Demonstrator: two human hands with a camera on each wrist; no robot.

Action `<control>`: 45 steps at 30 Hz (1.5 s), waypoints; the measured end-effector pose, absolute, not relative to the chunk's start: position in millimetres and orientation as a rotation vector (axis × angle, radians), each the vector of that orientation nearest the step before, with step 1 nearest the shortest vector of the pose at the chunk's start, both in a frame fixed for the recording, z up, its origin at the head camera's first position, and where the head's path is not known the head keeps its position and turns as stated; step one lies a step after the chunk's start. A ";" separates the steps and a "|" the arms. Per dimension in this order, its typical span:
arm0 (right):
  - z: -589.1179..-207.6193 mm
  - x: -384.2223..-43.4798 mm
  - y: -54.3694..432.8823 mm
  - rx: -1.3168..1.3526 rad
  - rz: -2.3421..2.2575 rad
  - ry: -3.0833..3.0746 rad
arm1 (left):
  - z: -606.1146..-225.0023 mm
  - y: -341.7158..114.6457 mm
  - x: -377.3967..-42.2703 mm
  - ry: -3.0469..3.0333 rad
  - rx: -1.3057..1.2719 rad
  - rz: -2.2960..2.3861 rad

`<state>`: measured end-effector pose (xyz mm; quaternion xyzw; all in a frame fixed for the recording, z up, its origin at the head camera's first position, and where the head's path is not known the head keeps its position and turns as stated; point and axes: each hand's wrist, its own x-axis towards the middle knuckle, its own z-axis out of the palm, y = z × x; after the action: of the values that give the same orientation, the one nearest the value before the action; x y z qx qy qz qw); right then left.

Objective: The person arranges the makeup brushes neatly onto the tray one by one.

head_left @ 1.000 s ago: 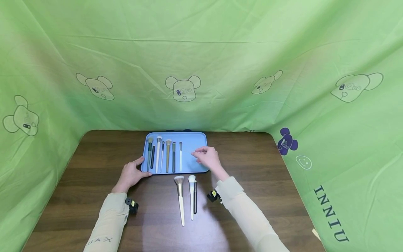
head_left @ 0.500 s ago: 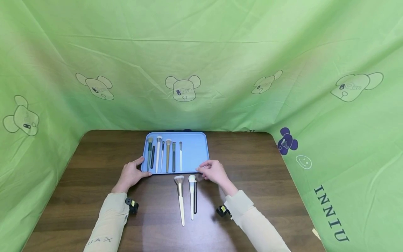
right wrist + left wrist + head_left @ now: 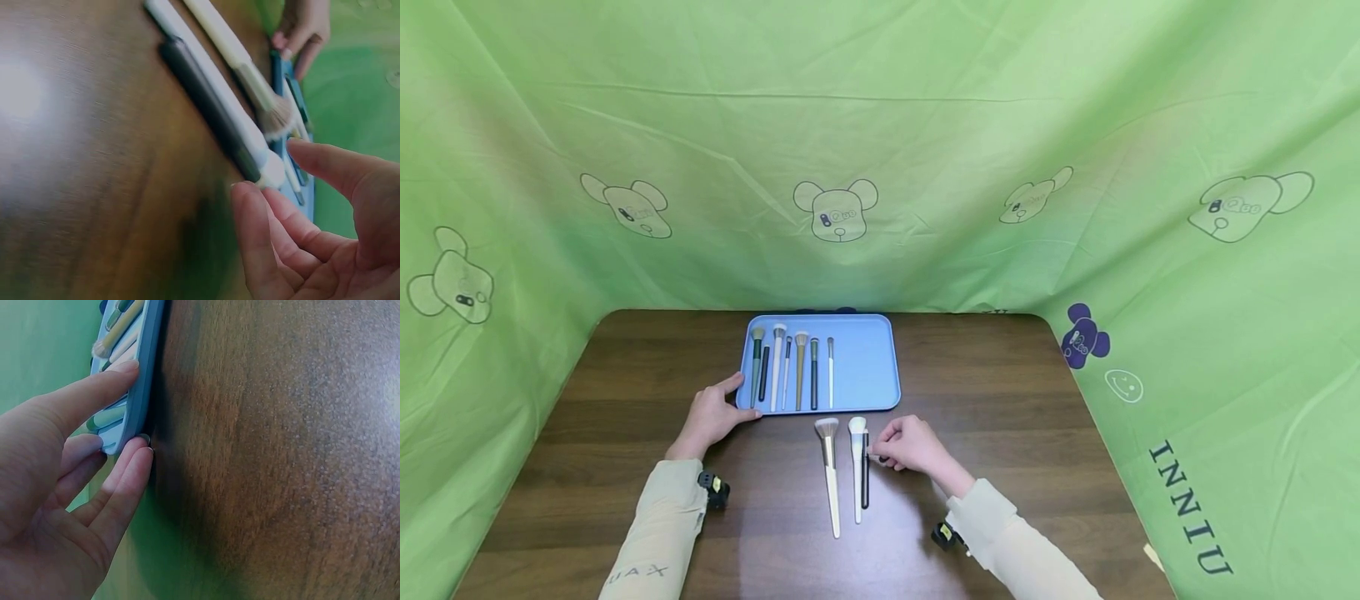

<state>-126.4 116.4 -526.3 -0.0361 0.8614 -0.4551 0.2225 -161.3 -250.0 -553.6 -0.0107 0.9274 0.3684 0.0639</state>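
Note:
My left hand (image 3: 710, 421) grips the near left corner of a blue tray (image 3: 872, 358). The left wrist view shows its thumb over the tray rim (image 3: 143, 381) and fingertips at the outer side. Several makeup brushes lie side by side in the tray's left and middle part. In front of it on the table, a slim black makeup brush (image 3: 866, 483) lies beside a white-handled brush (image 3: 857, 479). Right of these hovers my right hand (image 3: 917, 446), its fingertips close to the black brush's upper end. In the right wrist view its thumb and fingers are apart, holding nothing.
A larger makeup brush with a cream handle (image 3: 832, 492) lies slightly slanted, left of the white one. The brown wooden table (image 3: 1000, 408) is enclosed by green cloth (image 3: 925, 125) at the back and sides.
My right hand has drawn back from over the tray's right part, past its near edge, down to the black brush. The left hand and the tray have stayed put.

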 end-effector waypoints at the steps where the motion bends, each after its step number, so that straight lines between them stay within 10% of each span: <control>1: -527.0 -123.7 116.3 -0.105 -1.254 2.372 | -553.5 -250.0 -161.2 2.800 -0.034 1.113; 45: -548.1 -109.4 104.3 -0.126 -1.139 2.431 | -556.5 -250.1 -162.3 2.825 -0.022 1.110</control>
<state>-109.4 104.3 -548.1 -0.0458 0.8813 -0.4130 0.2250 -162.3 -250.1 -556.5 -0.0071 0.9294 0.3651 0.0530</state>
